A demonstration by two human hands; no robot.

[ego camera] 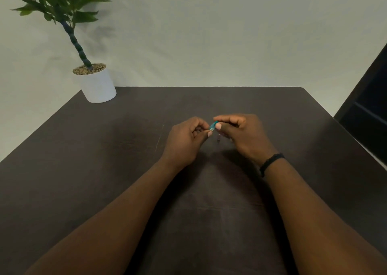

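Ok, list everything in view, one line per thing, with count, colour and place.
small object: one, teal with a pale metallic end, pinched between both hands above the table's middle; too small to identify
tiny item: one, pale, on the table just below the fingertips; too small to identify
table: one, dark brown, fills the lower view
plant pot: one, white with pebbles on top, table's far left corner
plant: one, green leaves on a dark segmented stem, in the pot
dark furniture: one, black, right edge
wall: pale, behind the table
wristband: one, black, right wrist
left hand: pinches the object's metallic end
right hand: pinches its teal body
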